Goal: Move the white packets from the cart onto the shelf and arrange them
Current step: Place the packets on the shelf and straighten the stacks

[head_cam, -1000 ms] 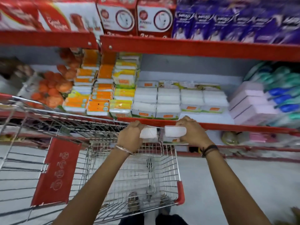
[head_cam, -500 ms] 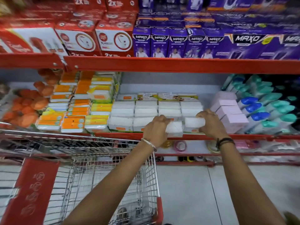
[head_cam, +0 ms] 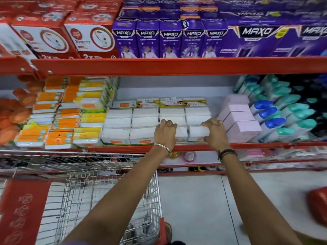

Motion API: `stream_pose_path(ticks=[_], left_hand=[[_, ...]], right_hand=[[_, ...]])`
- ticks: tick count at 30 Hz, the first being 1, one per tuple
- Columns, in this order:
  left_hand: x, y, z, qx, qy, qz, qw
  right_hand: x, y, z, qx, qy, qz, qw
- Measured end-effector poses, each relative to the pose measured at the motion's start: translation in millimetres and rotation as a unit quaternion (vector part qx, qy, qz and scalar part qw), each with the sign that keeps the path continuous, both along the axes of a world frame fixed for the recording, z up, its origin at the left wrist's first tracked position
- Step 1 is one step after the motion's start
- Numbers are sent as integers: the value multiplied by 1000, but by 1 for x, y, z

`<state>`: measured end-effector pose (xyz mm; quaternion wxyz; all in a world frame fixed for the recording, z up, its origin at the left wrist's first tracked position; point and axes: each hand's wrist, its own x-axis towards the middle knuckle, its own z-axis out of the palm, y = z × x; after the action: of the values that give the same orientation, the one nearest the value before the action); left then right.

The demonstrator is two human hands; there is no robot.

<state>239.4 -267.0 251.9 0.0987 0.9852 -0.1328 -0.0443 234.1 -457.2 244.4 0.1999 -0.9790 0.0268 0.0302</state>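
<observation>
Both my hands reach onto the middle shelf [head_cam: 177,147], at the front of a block of stacked white packets [head_cam: 132,121]. My left hand [head_cam: 165,132] is shut on a white packet [head_cam: 182,133] and presses it onto the front row. My right hand [head_cam: 215,132] grips another white packet [head_cam: 198,131] just to the right, resting on the packets below, next to pink boxes. The wire cart [head_cam: 106,200] with red trim stands at the lower left; I see no white packets in the visible part of its basket.
Orange and yellow packets [head_cam: 58,121] are stacked left of the white ones. Pink boxes [head_cam: 238,117] and blue and teal bottles [head_cam: 283,112] fill the right. Red and purple boxes [head_cam: 169,39] line the upper shelf. A lower shelf [head_cam: 265,167] and pale floor [head_cam: 194,209] lie below.
Both hands carried a white packet each up from over the cart to the shelf and now set them at the front of the white stack. The view tilted upward.
</observation>
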Motion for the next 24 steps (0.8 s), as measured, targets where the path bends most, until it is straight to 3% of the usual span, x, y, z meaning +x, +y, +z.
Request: stream_pose_path(ticks=[12,19,24], left_hand=[[-6,-4,-16,-10,-25,7,1000],[-6,-5,-23,-1,-100,24,995],[-5,-6,-21,-5,-78,17,997]], right_hand=[[-5,10,-18,39,-44,-6,998],[-4,6,-20,53,-73,-7,996],[-4,6,-21,58,-69,-14,996]])
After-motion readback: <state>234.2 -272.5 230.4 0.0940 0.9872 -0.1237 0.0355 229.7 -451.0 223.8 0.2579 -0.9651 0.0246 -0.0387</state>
